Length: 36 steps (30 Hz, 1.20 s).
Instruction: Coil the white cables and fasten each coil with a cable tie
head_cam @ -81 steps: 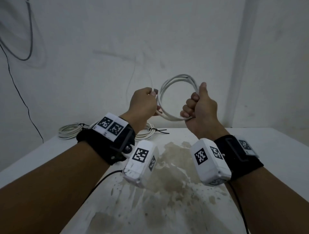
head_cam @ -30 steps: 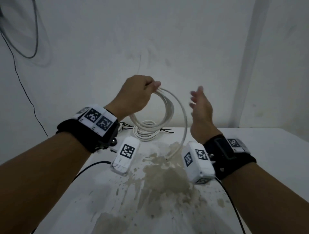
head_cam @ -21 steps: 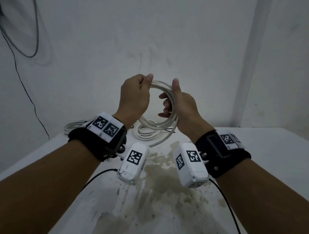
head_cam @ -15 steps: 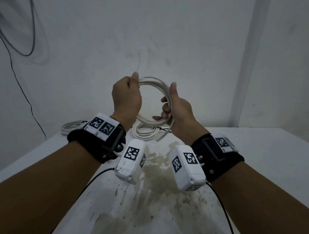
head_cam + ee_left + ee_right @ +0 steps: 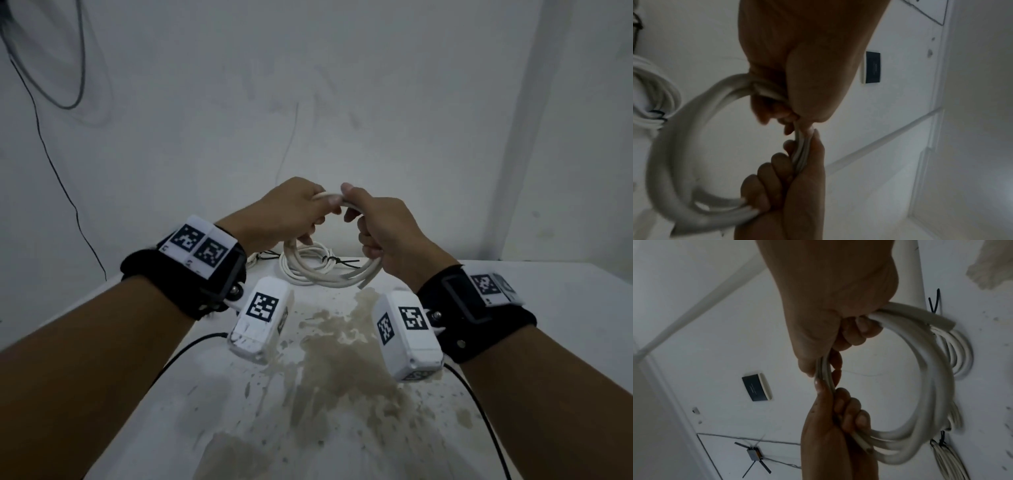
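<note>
Holding a coil of white cable (image 5: 329, 277) up over the desk (image 5: 548, 308), both hands on it. Left hand (image 5: 287, 212) gripping the top and left side of the loop, fingers curled round the strands. Right hand (image 5: 387, 233) gripping the right side, thumb pressing at the top just beside the left thumb, lower fingers wrapping the bundle. One cut end (image 5: 867, 449) sticking out under the left fingers in the right wrist view; another end (image 5: 371, 275) poking out below the right hand. No tie showing on the held coil.

Lying on the desk behind, near the back wall: a finished coil (image 5: 301, 263) bound with a black cable tie (image 5: 337, 261), tail pointing right. Further left, another tied bundle (image 5: 253, 263), mostly hidden by the left wrist.

Desk top showing white, carrying a big brownish stain (image 5: 342, 359) with splatter through the middle. Standing in a corner of plain white walls (image 5: 376, 102), scuffed. Dark thin wire (image 5: 58, 178) hanging down the left wall. Small black plate (image 5: 873, 67) showing on a wall in the wrist views. Dim light, wrist views blurring a bit.
</note>
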Available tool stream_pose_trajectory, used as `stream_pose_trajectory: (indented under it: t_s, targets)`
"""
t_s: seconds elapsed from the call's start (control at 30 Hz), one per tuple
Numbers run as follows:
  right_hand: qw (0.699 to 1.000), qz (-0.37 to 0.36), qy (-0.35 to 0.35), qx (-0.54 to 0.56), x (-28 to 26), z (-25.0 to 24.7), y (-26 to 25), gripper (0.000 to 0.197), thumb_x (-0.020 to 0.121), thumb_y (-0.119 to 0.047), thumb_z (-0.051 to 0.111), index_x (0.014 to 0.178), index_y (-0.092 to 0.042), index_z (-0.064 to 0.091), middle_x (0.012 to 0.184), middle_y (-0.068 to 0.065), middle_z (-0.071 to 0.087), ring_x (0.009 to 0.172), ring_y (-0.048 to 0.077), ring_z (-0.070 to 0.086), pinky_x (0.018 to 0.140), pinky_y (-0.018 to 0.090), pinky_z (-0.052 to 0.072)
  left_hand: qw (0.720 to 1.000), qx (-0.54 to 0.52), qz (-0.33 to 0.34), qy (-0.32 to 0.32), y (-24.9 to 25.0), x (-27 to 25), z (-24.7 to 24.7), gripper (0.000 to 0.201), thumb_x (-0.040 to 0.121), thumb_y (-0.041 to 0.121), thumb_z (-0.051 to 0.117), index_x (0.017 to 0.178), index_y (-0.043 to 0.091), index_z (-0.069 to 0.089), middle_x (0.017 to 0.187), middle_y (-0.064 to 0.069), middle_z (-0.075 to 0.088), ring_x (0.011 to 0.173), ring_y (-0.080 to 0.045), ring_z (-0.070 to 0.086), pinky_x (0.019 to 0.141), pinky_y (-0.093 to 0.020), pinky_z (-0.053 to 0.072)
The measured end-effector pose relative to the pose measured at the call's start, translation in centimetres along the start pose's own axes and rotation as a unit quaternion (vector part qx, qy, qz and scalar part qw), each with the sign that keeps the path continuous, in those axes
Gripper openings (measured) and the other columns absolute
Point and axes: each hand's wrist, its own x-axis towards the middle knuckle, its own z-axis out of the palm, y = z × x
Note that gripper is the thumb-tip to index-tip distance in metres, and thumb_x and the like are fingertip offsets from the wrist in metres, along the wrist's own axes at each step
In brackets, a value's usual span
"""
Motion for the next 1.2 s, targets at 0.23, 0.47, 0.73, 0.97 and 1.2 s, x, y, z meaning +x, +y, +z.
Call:
stream_pose_trajectory:
  t_s: [0.23,0.47,0.73,0.97,1.2]
  targets:
    - [0.989,0.054,0.034,0.137,-0.5,0.0,0.6,0.057,0.091,-0.066,0.052,0.074,-0.012,0.055,0.048,-0.005,0.031,0.040,0.013,0.028,0.046,0.024,0.033,0.958,-0.221,-0.044,0.180,-1.1,0.6,2.1,0.031,0.102,0.029,0.051,0.098,0.003,0.068,0.062,0.002,0.046,0.046,-0.009,0.035,0.045,-0.023,0.028]
    - [0.979,0.055,0.100,0.172,0.0,0.1,1.3,0.047,0.088,-0.051,0.066,0.065,-0.017,0.044,0.047,-0.004,0.029,0.036,0.013,0.022,0.041,0.023,0.021,0.963,-0.211,-0.081,0.145,0.2,0.7,2.5,0.046,0.102,0.045,0.045,0.095,0.006,0.067,0.061,0.002,0.047,0.042,-0.010,0.036,0.045,-0.023,0.033]
    - [0.989,0.038,0.077,0.122,-0.3,-1.3,2.1,0.045,0.086,-0.042,0.069,0.060,-0.015,0.043,0.049,-0.002,0.026,0.038,0.014,0.021,0.043,0.025,0.019,0.972,-0.212,-0.089,0.056,1.3,0.4,2.5,0.031,0.101,0.028,0.045,0.092,0.007,0.066,0.069,-0.001,0.050,0.045,-0.011,0.035,0.047,-0.024,0.036]
    - [0.991,0.020,0.109,0.080,-1.7,-4.7,2.6,0.040,0.088,-0.041,0.067,0.065,-0.010,0.055,0.047,-0.001,0.027,0.039,0.015,0.022,0.045,0.026,0.019,0.976,-0.206,-0.071,0.019,2.7,1.5,5.6,0.025,0.101,0.025,0.051,0.086,0.009,0.062,0.069,-0.002,0.051,0.045,-0.010,0.038,0.045,-0.024,0.037]
    - [0.982,0.018,0.129,0.140,-4.0,-8.9,3.5,0.047,0.099,-0.049,0.052,0.074,-0.009,0.059,0.046,-0.005,0.031,0.038,0.011,0.025,0.042,0.024,0.025,0.978,-0.191,-0.003,0.084,4.7,2.3,10.4,0.036,0.100,0.040,0.053,0.083,0.010,0.061,0.064,-0.001,0.050,0.046,-0.012,0.036,0.046,-0.025,0.031]
